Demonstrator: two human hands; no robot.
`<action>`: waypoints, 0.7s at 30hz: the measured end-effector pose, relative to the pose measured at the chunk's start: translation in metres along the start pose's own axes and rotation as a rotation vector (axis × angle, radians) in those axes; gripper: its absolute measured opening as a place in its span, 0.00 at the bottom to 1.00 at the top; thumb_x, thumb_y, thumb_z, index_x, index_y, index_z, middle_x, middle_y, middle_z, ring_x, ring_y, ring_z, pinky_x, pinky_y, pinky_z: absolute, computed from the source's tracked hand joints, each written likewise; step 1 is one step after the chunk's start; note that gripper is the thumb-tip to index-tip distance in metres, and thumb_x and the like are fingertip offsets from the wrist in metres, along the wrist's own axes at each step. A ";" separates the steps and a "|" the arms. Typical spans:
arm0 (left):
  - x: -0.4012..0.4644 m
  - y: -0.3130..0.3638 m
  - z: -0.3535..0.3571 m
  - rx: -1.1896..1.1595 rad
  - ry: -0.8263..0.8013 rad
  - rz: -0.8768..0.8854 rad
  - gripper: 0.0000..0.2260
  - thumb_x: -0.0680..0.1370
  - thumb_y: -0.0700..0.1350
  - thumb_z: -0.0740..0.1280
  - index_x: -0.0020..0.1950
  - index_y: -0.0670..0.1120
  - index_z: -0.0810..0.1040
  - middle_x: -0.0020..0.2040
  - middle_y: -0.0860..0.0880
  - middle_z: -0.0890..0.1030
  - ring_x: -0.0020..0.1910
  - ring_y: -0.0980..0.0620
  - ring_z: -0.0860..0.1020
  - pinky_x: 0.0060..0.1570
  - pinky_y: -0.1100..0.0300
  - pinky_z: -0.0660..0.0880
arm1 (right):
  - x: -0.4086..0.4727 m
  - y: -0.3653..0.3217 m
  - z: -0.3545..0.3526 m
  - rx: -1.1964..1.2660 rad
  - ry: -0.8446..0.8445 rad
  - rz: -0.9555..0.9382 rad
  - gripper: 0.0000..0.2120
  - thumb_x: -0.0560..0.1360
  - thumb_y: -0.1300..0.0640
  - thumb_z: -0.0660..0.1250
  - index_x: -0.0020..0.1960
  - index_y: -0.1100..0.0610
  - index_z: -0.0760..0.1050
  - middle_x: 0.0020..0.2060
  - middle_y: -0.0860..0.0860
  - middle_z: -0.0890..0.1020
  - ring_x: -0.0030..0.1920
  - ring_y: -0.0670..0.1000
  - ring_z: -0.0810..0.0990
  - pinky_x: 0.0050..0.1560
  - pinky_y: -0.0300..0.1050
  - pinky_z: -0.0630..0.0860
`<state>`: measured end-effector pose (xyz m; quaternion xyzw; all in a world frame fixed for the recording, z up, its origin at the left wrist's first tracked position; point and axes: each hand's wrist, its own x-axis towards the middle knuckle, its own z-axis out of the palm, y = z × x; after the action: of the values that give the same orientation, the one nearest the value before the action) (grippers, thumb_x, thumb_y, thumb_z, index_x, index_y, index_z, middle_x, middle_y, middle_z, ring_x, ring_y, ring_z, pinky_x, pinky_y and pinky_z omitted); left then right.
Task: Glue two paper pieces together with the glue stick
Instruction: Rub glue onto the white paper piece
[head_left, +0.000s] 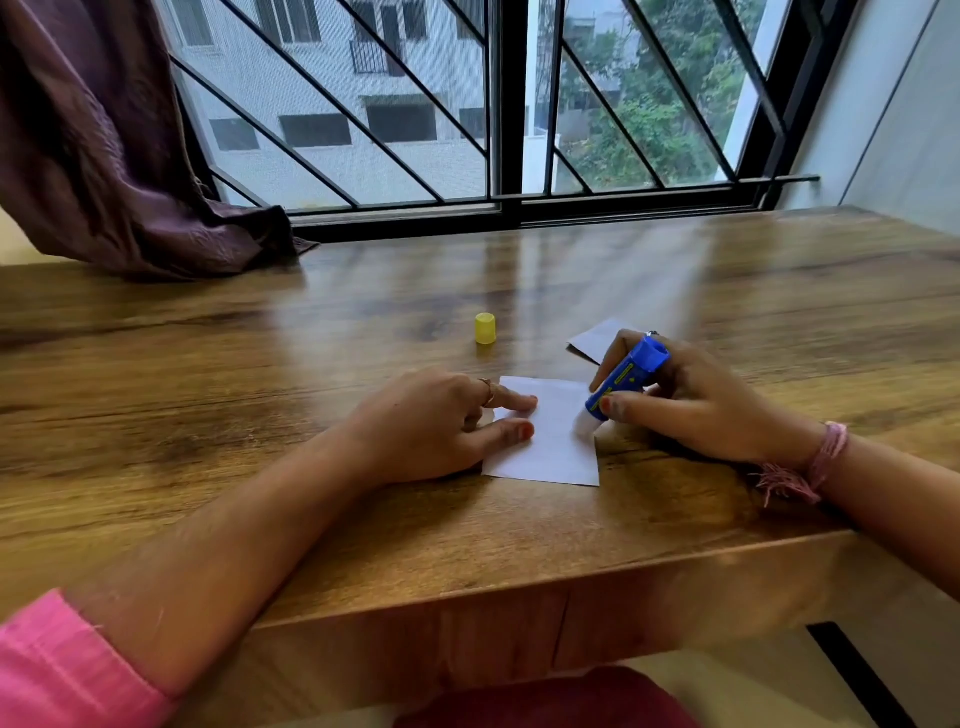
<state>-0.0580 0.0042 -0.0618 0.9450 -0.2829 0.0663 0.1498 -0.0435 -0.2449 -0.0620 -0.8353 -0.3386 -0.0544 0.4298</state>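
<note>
- Pressing its white tip on the right edge of the near paper piece (545, 441), the blue glue stick (626, 379) leans with its long axis going up and away to the right.
- The right hand (691, 400) grips the stick with fingers curled around its body; I judge that the next stroke goes left, across the sheet.
- The left hand (441, 421) lies flat with straight fingers on the left side of the paper and keeps it in place, so it limits the stroke.
- The second paper piece (597, 338) lies just behind the right hand, partly hidden.
- The yellow cap (484, 328) stands upright on the wooden table (208, 364), well apart from the work.
</note>
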 end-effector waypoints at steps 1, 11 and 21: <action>0.000 0.000 0.000 0.000 0.000 0.002 0.17 0.76 0.62 0.60 0.63 0.62 0.75 0.22 0.52 0.63 0.26 0.56 0.68 0.27 0.62 0.59 | 0.000 0.000 0.000 0.007 -0.008 -0.002 0.06 0.70 0.55 0.67 0.42 0.57 0.77 0.40 0.61 0.79 0.41 0.63 0.78 0.40 0.64 0.75; 0.000 -0.002 0.002 -0.024 0.008 0.008 0.18 0.75 0.63 0.59 0.63 0.62 0.75 0.22 0.53 0.63 0.26 0.55 0.67 0.27 0.62 0.59 | -0.001 0.001 -0.001 0.033 -0.026 -0.022 0.03 0.70 0.56 0.67 0.42 0.55 0.77 0.40 0.61 0.79 0.40 0.63 0.77 0.38 0.64 0.74; 0.001 -0.003 0.001 -0.027 0.002 0.011 0.17 0.76 0.62 0.60 0.63 0.62 0.75 0.22 0.53 0.63 0.24 0.55 0.66 0.28 0.61 0.59 | -0.003 0.001 -0.002 0.071 -0.076 -0.067 0.02 0.70 0.59 0.66 0.42 0.55 0.77 0.37 0.55 0.78 0.35 0.55 0.75 0.35 0.38 0.70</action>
<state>-0.0558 0.0058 -0.0638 0.9413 -0.2888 0.0640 0.1625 -0.0449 -0.2478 -0.0625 -0.8091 -0.3840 -0.0250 0.4441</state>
